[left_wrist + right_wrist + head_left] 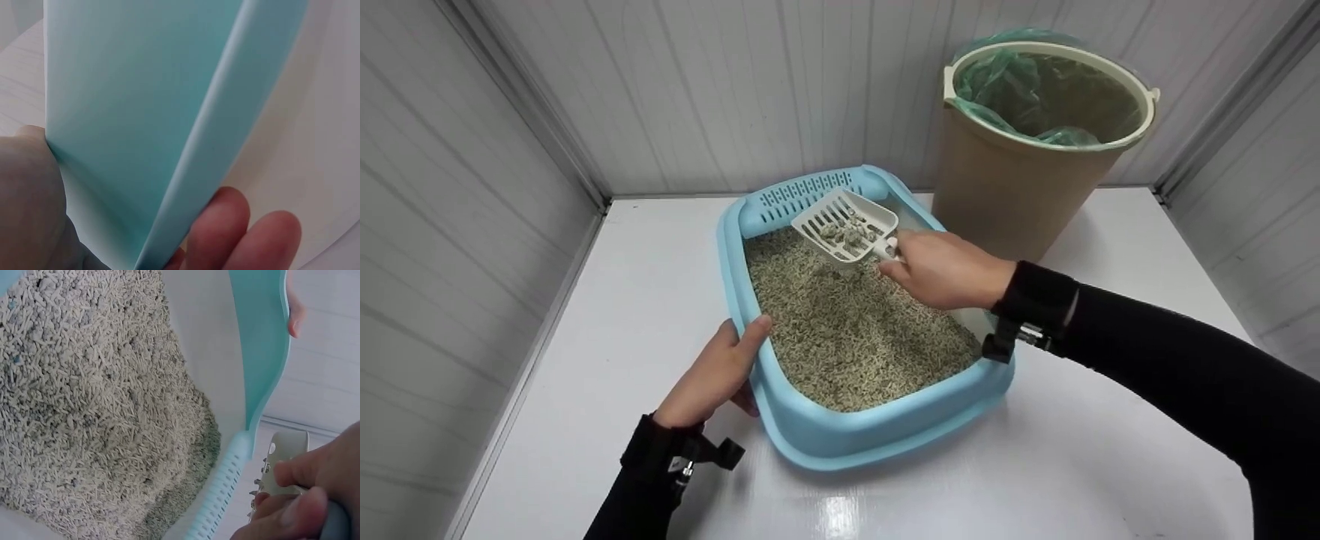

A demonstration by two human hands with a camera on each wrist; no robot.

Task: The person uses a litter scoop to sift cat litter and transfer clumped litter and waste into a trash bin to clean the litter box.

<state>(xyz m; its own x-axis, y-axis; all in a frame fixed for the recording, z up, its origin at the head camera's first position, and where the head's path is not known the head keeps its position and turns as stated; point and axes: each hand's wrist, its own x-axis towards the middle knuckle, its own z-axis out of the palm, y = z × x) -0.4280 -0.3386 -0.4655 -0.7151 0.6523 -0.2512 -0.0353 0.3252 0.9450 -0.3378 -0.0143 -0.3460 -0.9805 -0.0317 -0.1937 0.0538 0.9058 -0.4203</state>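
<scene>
My right hand grips the handle of a pale slotted litter scoop, held above the far part of a light-blue litter box. Several clumps lie in the scoop's bowl. Pellet litter covers the floor of the box. At the box's left side, my left hand holds the rim, thumb on top and fingers beneath. Seen from the left wrist, fingertips curl under the blue edge. In the right wrist view the scoop is partly hidden by the fingers.
A tan bin lined with a green bag stands behind the box to the right. The box sits on a white tabletop. Ribbed grey panels enclose the back and both sides.
</scene>
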